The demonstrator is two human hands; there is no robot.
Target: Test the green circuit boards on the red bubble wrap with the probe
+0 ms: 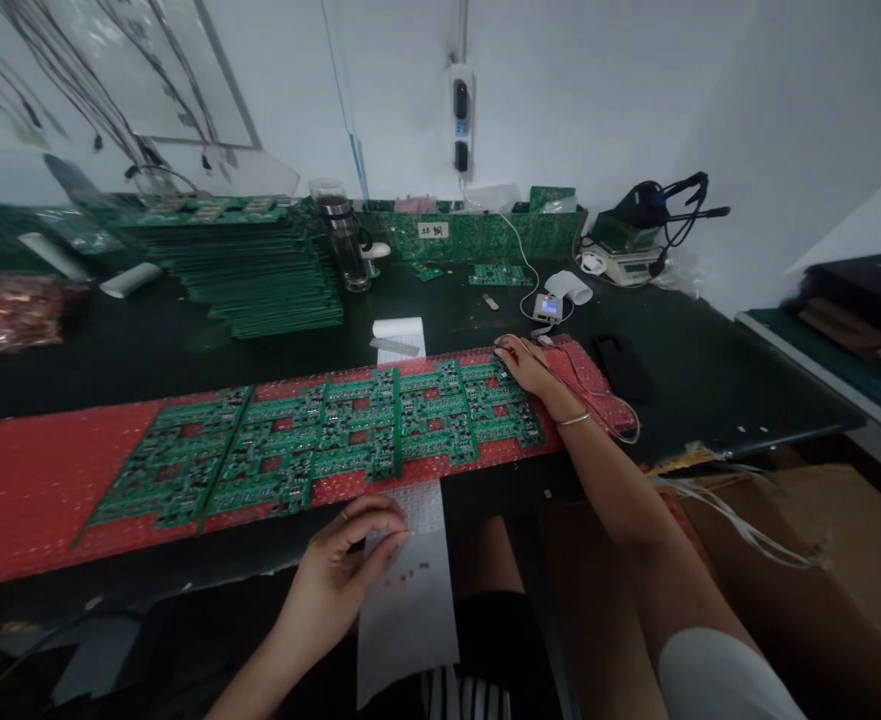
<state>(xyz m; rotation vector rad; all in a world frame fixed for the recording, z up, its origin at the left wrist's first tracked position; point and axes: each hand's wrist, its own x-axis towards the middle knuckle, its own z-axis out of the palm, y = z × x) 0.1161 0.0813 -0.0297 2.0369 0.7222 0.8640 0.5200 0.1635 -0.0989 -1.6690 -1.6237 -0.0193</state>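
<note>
My left hand is closed in a pinch over a white paper sheet that hangs at the table's front edge. Several small dark spots show on this sheet; whatever lies between thumb and forefinger is too small to make out. Over at the right end of the row, the fingers of my right hand close around the end of a thin cable, against the top corner of a green circuit board. Several such panels lie side by side on red bubble wrap.
A tall stack of green boards stands behind, beside a glass bottle. A notepad with a ruler, a small device with a lit screen, a black phone-like object and a scale are on the table.
</note>
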